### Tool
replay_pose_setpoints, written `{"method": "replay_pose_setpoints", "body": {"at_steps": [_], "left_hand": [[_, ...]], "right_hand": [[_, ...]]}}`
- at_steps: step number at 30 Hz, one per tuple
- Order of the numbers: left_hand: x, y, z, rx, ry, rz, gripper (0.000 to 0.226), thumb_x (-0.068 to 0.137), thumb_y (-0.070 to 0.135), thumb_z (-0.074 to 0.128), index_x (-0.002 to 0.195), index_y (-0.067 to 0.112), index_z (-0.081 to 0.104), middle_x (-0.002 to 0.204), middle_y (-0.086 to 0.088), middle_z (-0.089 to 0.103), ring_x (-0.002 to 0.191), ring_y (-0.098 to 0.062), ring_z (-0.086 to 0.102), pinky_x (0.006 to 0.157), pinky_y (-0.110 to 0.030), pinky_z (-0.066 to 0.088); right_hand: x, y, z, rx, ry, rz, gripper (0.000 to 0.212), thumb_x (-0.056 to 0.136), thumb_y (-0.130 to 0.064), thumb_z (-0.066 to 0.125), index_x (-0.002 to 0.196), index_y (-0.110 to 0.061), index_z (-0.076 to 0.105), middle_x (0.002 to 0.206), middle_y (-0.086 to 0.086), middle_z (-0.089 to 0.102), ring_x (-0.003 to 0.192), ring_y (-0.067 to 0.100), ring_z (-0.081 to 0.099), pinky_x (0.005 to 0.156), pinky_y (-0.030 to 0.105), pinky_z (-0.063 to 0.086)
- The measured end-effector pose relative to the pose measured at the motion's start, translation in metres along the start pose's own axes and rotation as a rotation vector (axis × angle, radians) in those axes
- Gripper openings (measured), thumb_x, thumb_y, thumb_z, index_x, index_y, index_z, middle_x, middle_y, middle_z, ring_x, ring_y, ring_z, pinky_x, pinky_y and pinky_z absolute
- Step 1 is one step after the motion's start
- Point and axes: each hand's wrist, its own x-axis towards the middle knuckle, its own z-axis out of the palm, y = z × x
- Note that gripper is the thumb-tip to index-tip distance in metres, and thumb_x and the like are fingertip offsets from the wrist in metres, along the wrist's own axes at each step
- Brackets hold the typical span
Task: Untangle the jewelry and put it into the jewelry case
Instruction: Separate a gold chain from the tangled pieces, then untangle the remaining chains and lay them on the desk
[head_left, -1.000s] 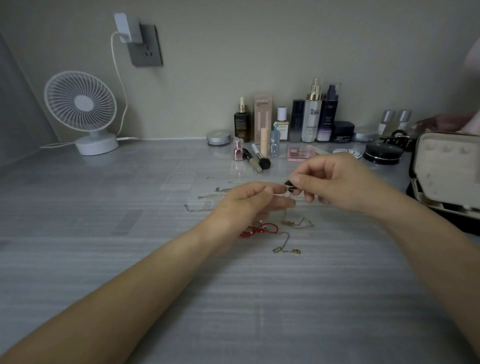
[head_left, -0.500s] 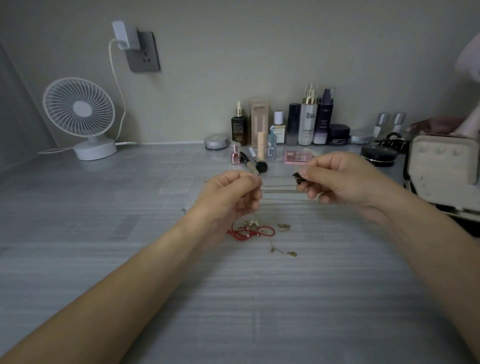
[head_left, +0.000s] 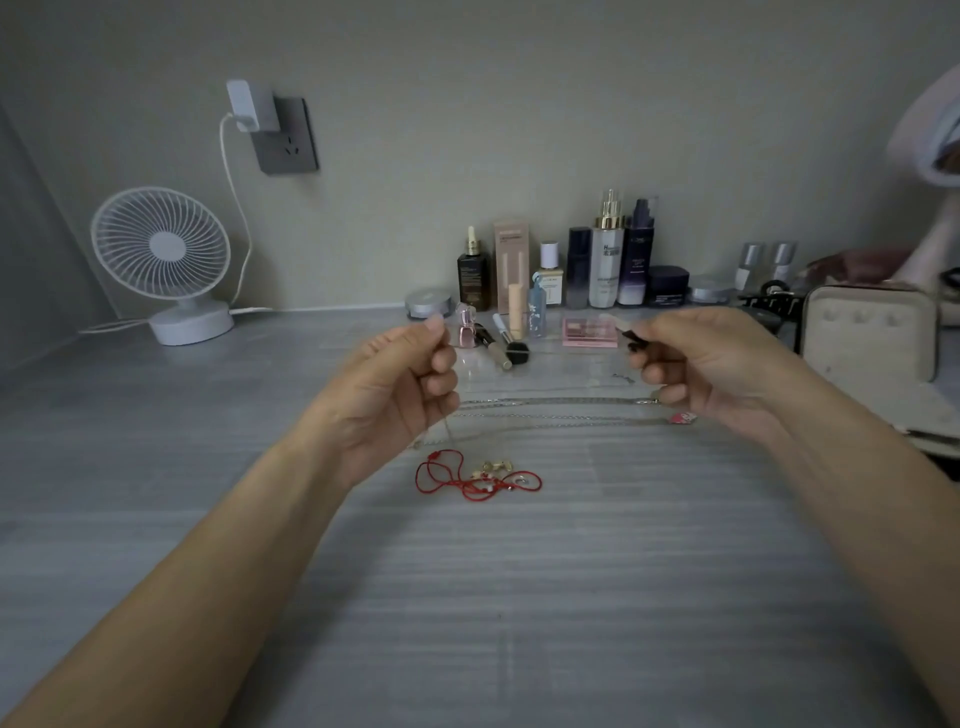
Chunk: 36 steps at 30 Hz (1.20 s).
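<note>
My left hand (head_left: 400, 384) and my right hand (head_left: 706, 364) are raised above the grey table, spread apart. Each pinches one end of a very thin necklace chain; the right end carries a small dark pendant (head_left: 635, 336). The stretched chain itself is barely visible. Below them, two silver chains (head_left: 550, 410) lie straight across the table, with a small pink charm (head_left: 681, 418) at the right end. A red cord bracelet (head_left: 467, 475) with gold beads lies nearer to me. The cream jewelry case (head_left: 867, 332) stands open at the far right.
Cosmetic bottles (head_left: 608, 249), a makeup brush (head_left: 509, 340) and a pink palette (head_left: 589, 331) line the back of the table (head_left: 467, 597). A white desk fan (head_left: 166, 260) stands at the back left, its cable running to a wall socket (head_left: 283, 135).
Both hands have lifted and moved apart, pulling the thin chain out straight. The small gold piece that lay near the red cord is gone from the table.
</note>
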Motion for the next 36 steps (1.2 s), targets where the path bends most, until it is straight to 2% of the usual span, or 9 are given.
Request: {"method": "replay_pose_setpoints", "body": {"at_steps": [4, 9, 17, 20, 23, 27, 31, 34, 36], "left_hand": [[0.000, 0.005, -0.009, -0.006, 0.011, -0.013, 0.029, 0.051, 0.036, 0.084, 0.064, 0.022, 0.062, 0.055, 0.009, 0.052, 0.046, -0.005, 0.045, 0.053, -0.020, 0.048], [0.000, 0.002, -0.010, 0.168, 0.114, -0.130, 0.019, 0.074, 0.025, 0.063, 0.056, 0.018, 0.061, 0.054, 0.006, 0.051, 0.044, -0.005, 0.040, 0.046, -0.018, 0.044], [0.014, -0.027, -0.017, 0.966, 0.324, -0.170, 0.017, 0.084, 0.021, 0.066, 0.071, 0.010, 0.065, 0.059, 0.003, 0.061, 0.044, -0.005, 0.044, 0.042, -0.016, 0.039], [0.017, -0.035, -0.016, 1.193, 0.256, -0.119, 0.017, 0.083, 0.024, 0.068, 0.074, 0.009, 0.066, 0.066, -0.001, 0.063, 0.056, -0.009, 0.053, 0.056, -0.021, 0.045], [0.020, -0.041, -0.013, 1.264, 0.200, -0.103, 0.018, 0.082, 0.025, 0.069, 0.068, 0.016, 0.063, 0.065, 0.002, 0.063, 0.060, -0.012, 0.055, 0.061, -0.025, 0.046], [0.024, -0.047, -0.008, 1.446, 0.168, -0.078, 0.017, 0.083, 0.030, 0.067, 0.071, 0.018, 0.063, 0.068, 0.006, 0.061, 0.064, -0.009, 0.054, 0.059, -0.023, 0.041], [0.024, -0.047, -0.008, 1.469, 0.161, -0.052, 0.014, 0.080, 0.029, 0.070, 0.072, 0.020, 0.064, 0.075, 0.006, 0.063, 0.073, -0.010, 0.057, 0.066, -0.025, 0.043], [0.023, -0.044, -0.011, 1.445, 0.176, -0.040, 0.010, 0.079, 0.024, 0.071, 0.073, 0.020, 0.065, 0.071, 0.009, 0.060, 0.069, -0.009, 0.056, 0.062, -0.021, 0.045], [0.022, -0.042, -0.014, 1.432, 0.182, -0.044, 0.008, 0.080, 0.021, 0.070, 0.075, 0.021, 0.065, 0.071, 0.011, 0.060, 0.069, -0.008, 0.056, 0.059, -0.017, 0.043]], "right_hand": [[0.005, 0.000, -0.012, -0.043, 0.005, 0.057, 0.016, 0.088, -0.014, 0.056, 0.072, -0.011, 0.058, 0.055, 0.001, 0.057, 0.039, 0.006, 0.045, 0.032, 0.014, 0.029], [0.008, 0.000, -0.037, -0.343, -0.041, 0.191, 0.017, 0.089, -0.011, 0.056, 0.074, -0.008, 0.063, 0.057, 0.001, 0.059, 0.039, 0.004, 0.045, 0.032, 0.013, 0.029], [0.018, 0.018, -0.054, -0.626, 0.022, 0.347, 0.020, 0.088, -0.009, 0.059, 0.069, -0.004, 0.061, 0.039, 0.000, 0.054, 0.031, 0.005, 0.039, 0.036, 0.012, 0.027], [0.021, 0.024, -0.054, -0.683, 0.054, 0.361, 0.011, 0.086, -0.004, 0.060, 0.076, 0.000, 0.061, 0.039, 0.003, 0.056, 0.028, 0.007, 0.040, 0.035, 0.011, 0.029], [0.024, 0.029, -0.058, -0.788, 0.112, 0.339, 0.007, 0.083, -0.004, 0.063, 0.080, 0.003, 0.064, 0.039, 0.004, 0.056, 0.036, 0.011, 0.040, 0.037, 0.013, 0.030], [0.027, 0.029, -0.060, -0.979, 0.158, 0.304, 0.012, 0.083, -0.009, 0.064, 0.078, 0.001, 0.068, 0.032, -0.001, 0.052, 0.020, 0.008, 0.033, 0.030, 0.009, 0.026], [0.033, 0.029, -0.062, -1.221, 0.199, 0.335, 0.024, 0.082, -0.019, 0.064, 0.061, -0.008, 0.066, 0.026, -0.005, 0.046, 0.018, 0.006, 0.036, 0.037, 0.017, 0.034], [0.041, 0.032, -0.066, -1.319, 0.225, 0.334, 0.017, 0.078, -0.019, 0.067, 0.064, -0.010, 0.071, 0.034, -0.005, 0.054, 0.036, 0.011, 0.049, 0.051, 0.023, 0.040], [0.046, 0.034, -0.068, -1.380, 0.243, 0.317, 0.009, 0.072, -0.017, 0.070, 0.069, -0.009, 0.073, 0.052, 0.000, 0.064, 0.048, 0.016, 0.051, 0.052, 0.023, 0.041]]}}
